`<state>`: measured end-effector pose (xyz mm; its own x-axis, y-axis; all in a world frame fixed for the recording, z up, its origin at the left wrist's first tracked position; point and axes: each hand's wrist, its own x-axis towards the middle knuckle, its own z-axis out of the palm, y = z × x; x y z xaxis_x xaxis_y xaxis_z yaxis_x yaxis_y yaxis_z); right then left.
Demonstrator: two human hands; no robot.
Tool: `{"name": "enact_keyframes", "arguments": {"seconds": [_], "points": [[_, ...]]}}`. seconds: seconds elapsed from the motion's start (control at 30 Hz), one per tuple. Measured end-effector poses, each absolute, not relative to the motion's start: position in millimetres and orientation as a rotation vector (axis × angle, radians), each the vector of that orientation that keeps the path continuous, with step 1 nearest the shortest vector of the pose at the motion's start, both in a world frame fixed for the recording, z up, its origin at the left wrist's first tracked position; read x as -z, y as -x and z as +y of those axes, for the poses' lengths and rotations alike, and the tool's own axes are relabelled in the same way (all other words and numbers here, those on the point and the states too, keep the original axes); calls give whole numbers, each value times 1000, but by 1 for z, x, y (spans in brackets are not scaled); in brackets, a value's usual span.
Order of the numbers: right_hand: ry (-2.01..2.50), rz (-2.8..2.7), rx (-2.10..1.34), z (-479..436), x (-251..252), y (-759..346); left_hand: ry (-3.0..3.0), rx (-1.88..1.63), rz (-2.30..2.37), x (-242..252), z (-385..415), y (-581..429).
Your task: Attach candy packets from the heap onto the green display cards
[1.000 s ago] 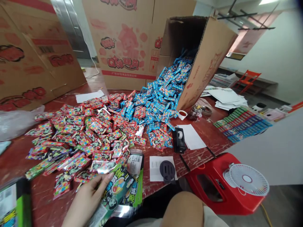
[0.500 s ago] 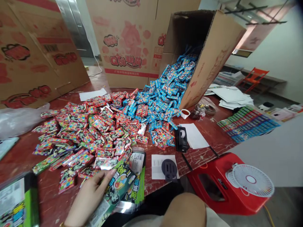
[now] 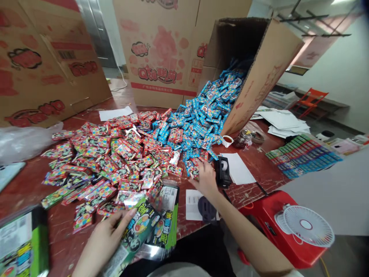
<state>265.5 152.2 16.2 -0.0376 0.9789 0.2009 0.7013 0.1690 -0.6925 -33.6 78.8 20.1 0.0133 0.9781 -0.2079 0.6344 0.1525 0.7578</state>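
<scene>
My left hand [image 3: 105, 238] rests flat, fingers stretched, on a green and black printed pouch [image 3: 141, 231] at the table's near edge. More such pouches lie under it. My right hand [image 3: 205, 177] reaches forward to the near edge of the blue candy packets [image 3: 198, 123], fingers spread and touching the packets beside a black tape dispenser [image 3: 222, 172]. A broad heap of red candy packets [image 3: 115, 154] covers the middle of the dark red table [image 3: 250, 169]. The blue packets spill from a tipped cardboard box [image 3: 259, 65].
Large printed cartons [image 3: 43, 65] stand at the back and left. A clear plastic bag [image 3: 23, 142] lies far left. White paper sheets [image 3: 238, 167], a small cup [image 3: 227, 141], a row of sorted packets [image 3: 305, 156], a red stool [image 3: 265, 219] and a white fan [image 3: 305, 227] are to the right.
My right arm has come into view and reached forward to the blue packets by the tape dispenser. My left hand has stayed on the green pouch. The view shifted slightly.
</scene>
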Motion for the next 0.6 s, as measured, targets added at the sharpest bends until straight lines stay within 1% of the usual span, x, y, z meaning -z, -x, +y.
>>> {"name": "enact_keyframes", "arguments": {"seconds": [0.07,0.13,0.17,0.23,0.3,0.4,0.53,0.6], "points": [[1859,-1727,-298,168,8,-278,-1584,-670,1690,-21,77,32],[2013,-1733,-51,173,31,-279,-1610,-774,1667,-23,74,32],[2025,-1761,38,174,40,-275,-1627,-831,1654,-24,71,33],[1915,-1842,95,173,50,-266,-1676,-938,1603,-26,67,38],[1757,-1907,63,172,52,-257,-1711,-1021,1531,-28,62,46],[1617,-1945,-83,173,51,-251,-1619,-1070,1504,-32,58,54],[1592,-2064,-293,173,60,-259,-1129,-1131,1482,-35,61,55],[1566,-2100,-278,175,65,-266,-838,-1152,1431,-35,65,51]]}}
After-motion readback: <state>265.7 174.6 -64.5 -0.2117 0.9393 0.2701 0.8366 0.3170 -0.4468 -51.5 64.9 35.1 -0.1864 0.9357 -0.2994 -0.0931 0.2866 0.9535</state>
